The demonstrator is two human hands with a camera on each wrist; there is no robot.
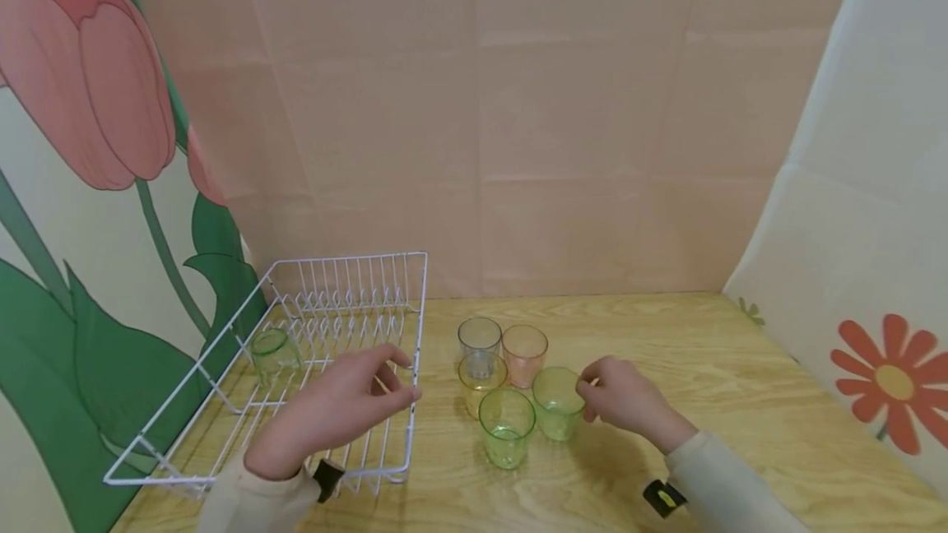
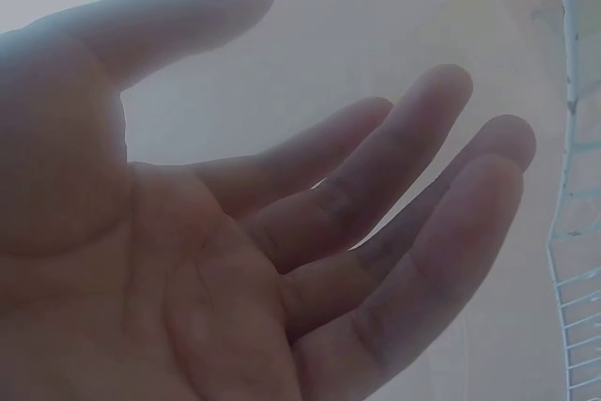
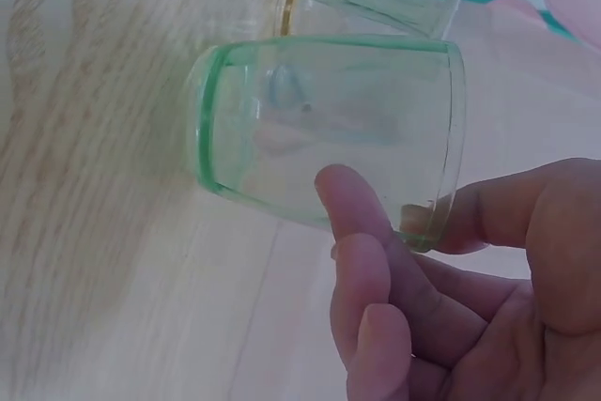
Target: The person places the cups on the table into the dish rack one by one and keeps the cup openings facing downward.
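Observation:
My right hand [image 1: 625,401] pinches the rim of a clear yellow-green cup [image 1: 557,422]. In the right wrist view, thumb and fingers meet at the edge of this cup [image 3: 329,129], which stands upright on the table. Just left of it is a second green cup [image 1: 507,438]. A yellow cup [image 1: 481,389], a pink cup [image 1: 525,359] and a grey cup [image 1: 479,337] stand close behind. Over the right side of a white wire dish rack [image 1: 424,303], my left hand [image 1: 341,401] holds nothing; its fingers are loosely bent in the left wrist view.
Inside the rack, toward its left side, a green cup [image 1: 274,359] rests upside down. The wood-grain table [image 1: 666,352] meets a pink cloth backdrop [image 1: 563,146]. Flower-printed sheets [image 1: 881,253] border the sides.

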